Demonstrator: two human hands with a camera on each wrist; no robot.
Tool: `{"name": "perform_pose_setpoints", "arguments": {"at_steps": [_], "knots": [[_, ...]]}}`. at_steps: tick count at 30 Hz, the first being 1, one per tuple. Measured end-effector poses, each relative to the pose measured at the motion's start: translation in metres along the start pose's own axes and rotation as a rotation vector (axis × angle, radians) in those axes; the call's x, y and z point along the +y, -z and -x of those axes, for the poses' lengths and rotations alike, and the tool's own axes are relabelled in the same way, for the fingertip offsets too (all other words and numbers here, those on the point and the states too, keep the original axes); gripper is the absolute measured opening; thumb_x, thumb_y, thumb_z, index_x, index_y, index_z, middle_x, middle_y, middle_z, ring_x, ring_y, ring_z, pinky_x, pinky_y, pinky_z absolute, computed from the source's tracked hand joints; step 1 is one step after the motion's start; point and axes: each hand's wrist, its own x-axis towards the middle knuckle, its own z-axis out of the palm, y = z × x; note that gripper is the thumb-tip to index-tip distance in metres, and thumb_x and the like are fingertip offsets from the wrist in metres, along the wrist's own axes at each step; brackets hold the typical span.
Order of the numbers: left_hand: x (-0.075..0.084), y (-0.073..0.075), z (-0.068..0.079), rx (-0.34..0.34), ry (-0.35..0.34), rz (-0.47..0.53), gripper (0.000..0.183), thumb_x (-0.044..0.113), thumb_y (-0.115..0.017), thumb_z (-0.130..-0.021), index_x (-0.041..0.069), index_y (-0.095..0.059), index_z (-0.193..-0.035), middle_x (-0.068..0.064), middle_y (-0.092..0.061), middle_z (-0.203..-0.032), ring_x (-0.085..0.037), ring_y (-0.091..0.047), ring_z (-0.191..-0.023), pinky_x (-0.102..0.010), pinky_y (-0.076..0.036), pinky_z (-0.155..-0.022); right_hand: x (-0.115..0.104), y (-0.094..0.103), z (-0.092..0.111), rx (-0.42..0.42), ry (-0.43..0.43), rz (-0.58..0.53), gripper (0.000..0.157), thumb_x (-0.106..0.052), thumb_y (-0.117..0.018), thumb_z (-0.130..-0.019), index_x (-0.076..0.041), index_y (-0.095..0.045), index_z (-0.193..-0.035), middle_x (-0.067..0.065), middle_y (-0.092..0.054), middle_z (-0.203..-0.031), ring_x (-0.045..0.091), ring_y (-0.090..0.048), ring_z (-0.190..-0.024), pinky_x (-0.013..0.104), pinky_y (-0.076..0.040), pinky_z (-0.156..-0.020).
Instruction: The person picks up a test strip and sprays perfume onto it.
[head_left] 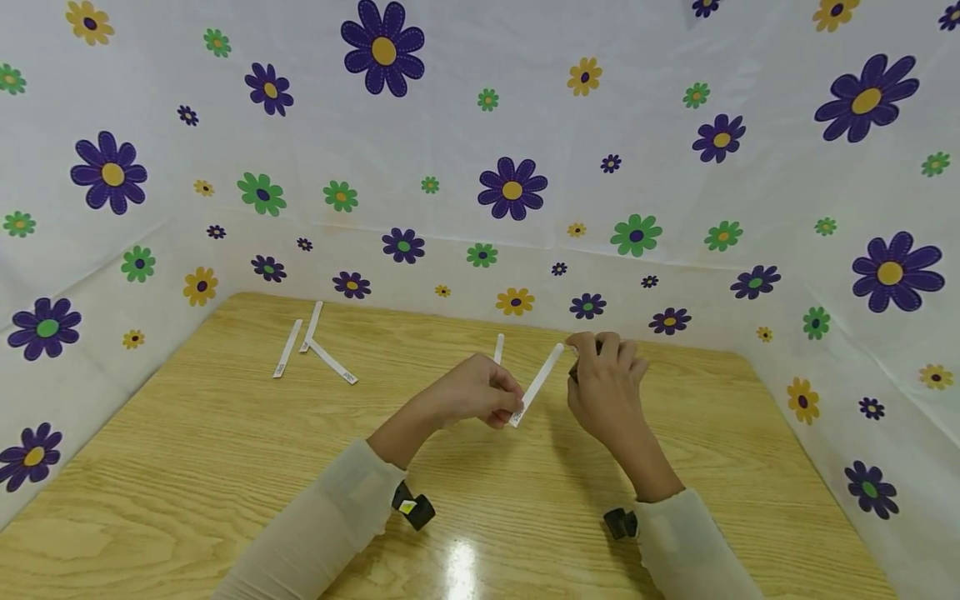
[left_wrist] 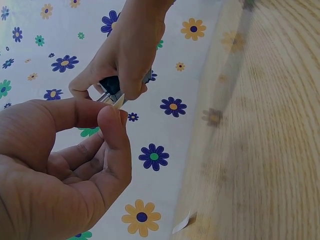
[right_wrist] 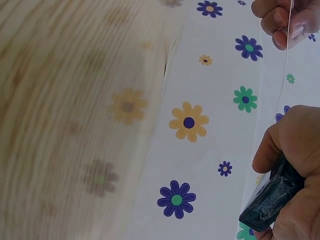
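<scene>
A white paper strip [head_left: 542, 382] with small dark print at its lower end is pinched between the thumb and fingers of my left hand [head_left: 480, 393]. It slants up to the right, above the table. My right hand [head_left: 606, 390] grips a dark handheld tool [right_wrist: 272, 202], whose silvery metal part shows in the left wrist view. The strip's far end is close to this tool; whether they touch I cannot tell. Behind my left hand, another white strip [head_left: 499, 347] is partly hidden.
On the left of the wooden table [head_left: 247, 467] lie several white strips: one apart [head_left: 288, 348], and an upright one [head_left: 315, 321] near a slanted one [head_left: 333, 362]. A white flower-printed sheet [head_left: 427, 150] stands round the table's back and sides.
</scene>
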Motion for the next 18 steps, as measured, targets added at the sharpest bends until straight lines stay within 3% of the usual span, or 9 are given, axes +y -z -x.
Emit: {"name": "perform_pose_setpoints", "arguments": {"at_steps": [10, 18], "knots": [[-0.0013, -0.0015, -0.0026, 0.003, 0.009, -0.003, 0.009, 0.004, -0.068, -0.096, -0.004, -0.072, -0.097, -0.013, -0.071, -0.086, -0.017, -0.065, -0.069, -0.032, -0.061, -0.068, -0.0011, 0.0007, -0.0009, 0.004, -0.018, -0.003, 0.039, 0.002, -0.063, -0.088, -0.008, -0.051, -0.124, 0.030, -0.048, -0.118, 0.047, -0.040, -0.097, 0.055, -0.031, -0.074], [-0.0019, -0.0009, -0.0019, 0.010, 0.009, -0.008, 0.010, 0.005, -0.068, -0.097, -0.004, -0.072, -0.098, -0.013, -0.071, -0.087, -0.017, -0.065, -0.069, -0.031, -0.061, -0.068, -0.0020, 0.0009, -0.0016, 0.014, -0.025, 0.006, 0.043, 0.002, -0.064, -0.087, -0.008, -0.051, -0.127, 0.031, -0.049, -0.118, 0.048, -0.040, -0.095, 0.054, -0.032, -0.073]]}}
